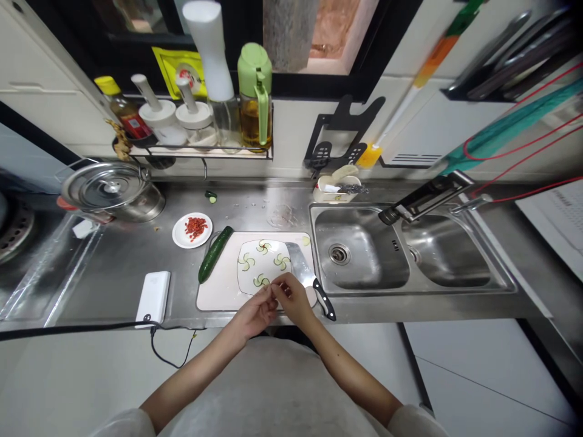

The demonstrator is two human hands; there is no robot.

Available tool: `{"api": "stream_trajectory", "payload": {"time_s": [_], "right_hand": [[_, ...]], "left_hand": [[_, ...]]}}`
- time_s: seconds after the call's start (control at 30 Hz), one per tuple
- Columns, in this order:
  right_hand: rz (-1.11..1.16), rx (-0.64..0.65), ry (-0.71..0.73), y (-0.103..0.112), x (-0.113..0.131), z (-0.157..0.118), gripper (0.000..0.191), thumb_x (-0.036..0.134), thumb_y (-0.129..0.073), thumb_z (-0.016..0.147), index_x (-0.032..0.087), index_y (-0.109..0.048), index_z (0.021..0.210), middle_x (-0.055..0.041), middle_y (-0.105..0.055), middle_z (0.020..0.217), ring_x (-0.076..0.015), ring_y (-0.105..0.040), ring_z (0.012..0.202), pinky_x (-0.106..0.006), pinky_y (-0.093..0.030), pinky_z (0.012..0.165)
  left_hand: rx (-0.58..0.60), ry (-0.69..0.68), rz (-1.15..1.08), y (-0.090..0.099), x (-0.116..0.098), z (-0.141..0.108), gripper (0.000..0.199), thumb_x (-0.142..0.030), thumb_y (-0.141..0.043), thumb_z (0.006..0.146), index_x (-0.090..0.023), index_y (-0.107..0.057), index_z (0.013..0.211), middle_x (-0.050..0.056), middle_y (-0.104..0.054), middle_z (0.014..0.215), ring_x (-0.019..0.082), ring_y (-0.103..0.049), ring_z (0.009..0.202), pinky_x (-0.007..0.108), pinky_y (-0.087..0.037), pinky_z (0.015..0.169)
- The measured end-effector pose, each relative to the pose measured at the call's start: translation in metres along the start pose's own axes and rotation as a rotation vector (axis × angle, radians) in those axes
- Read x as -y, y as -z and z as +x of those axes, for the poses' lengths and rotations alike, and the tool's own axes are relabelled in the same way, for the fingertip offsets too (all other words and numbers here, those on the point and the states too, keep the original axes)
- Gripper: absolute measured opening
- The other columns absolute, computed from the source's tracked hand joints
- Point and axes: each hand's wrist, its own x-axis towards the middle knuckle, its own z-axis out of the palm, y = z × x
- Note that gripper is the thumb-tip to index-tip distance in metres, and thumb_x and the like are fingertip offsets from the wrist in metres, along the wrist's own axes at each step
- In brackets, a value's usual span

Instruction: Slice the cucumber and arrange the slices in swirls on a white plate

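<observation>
As head view looks down, left hand (260, 312) and right hand (295, 298) meet, fingertips close together at near edge of square plate (264, 263); cannot tell whether they grip anything, too small. Near right corner hidden by hand. Glossy white plate carries curved cucumber slices (282, 261), four swirls, on smooth pale board (218, 297). Steel knife (300, 265) right, long dark cucumber (215, 255) left.

The cucumber (215, 255) is dark green, the plate (264, 264) white with pale-green pinwheels (282, 261) (dark-rimmed), the board (217, 296) pinkish.
</observation>
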Motion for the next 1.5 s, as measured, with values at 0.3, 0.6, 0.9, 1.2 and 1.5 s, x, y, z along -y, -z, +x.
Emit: {"api": "stream_trajectory", "payload": {"time_s": [0.3, 0.6, 0.9, 1.2, 1.5], "right_hand": [[-0.202, -0.046, 0.018, 0.026, -0.022, 0.037, 0.015, 0.03, -0.052, 0.083, 0.019, -0.061, 0.079, -0.0008, -0.06, 0.074, -0.0124, -0.05, 0.062, -0.025, -0.041, 0.061], [-0.61, 0.053, -0.02, 0.03, -0.055, 0.081, 0.018, 0.023, -0.047, 0.087, 0.019, -0.064, 0.083, -0.0036, -0.061, 0.082, -0.0156, -0.054, 0.073, -0.026, -0.039, 0.067], [-0.892, 0.126, 0.0, 0.018, -0.053, 0.084, 0.025, 0.025, -0.041, 0.093, 0.019, -0.066, 0.095, -0.0069, -0.062, 0.098, -0.0186, -0.055, 0.089, -0.027, -0.038, 0.071], [-0.976, 0.15, -0.023, 0.014, -0.05, 0.084, 0.027, 0.026, -0.039, 0.095, 0.019, -0.066, 0.097, -0.0076, -0.062, 0.1, -0.0191, -0.054, 0.089, -0.028, -0.038, 0.07], [-1.011, 0.191, -0.04, 0.014, -0.049, 0.086, 0.027, 0.025, -0.039, 0.095, 0.019, -0.065, 0.101, -0.0089, -0.062, 0.103, -0.0201, -0.054, 0.093, -0.028, -0.038, 0.072]], "left_hand": [[-0.048, 0.091, -0.002, -0.002, -0.007, -0.01, 0.028, -0.032, -0.075, 0.076, -0.018, -0.061, 0.096, -0.001, -0.058, 0.074, 0.006, -0.051, 0.056, 0.016, -0.031, 0.044], [-0.137, 0.047, 0.078, 0.008, -0.022, -0.021, 0.028, -0.029, -0.073, 0.077, -0.016, -0.062, 0.098, -0.001, -0.057, 0.073, 0.005, -0.047, 0.053, 0.015, -0.029, 0.043], [-0.168, -0.023, 0.091, 0.02, -0.03, -0.025, 0.026, -0.029, -0.073, 0.077, -0.017, -0.062, 0.097, -0.001, -0.058, 0.073, 0.004, -0.046, 0.052, 0.015, -0.029, 0.044], [-0.172, -0.008, 0.111, 0.024, -0.028, -0.024, 0.023, -0.029, -0.071, 0.079, -0.017, -0.063, 0.097, 0.0, -0.059, 0.073, 0.006, -0.049, 0.054, 0.017, -0.029, 0.045], [-0.176, -0.008, 0.1, 0.027, -0.028, -0.025, 0.023, -0.029, -0.07, 0.08, -0.017, -0.063, 0.098, 0.001, -0.06, 0.073, 0.006, -0.05, 0.054, 0.017, -0.031, 0.045]]}}
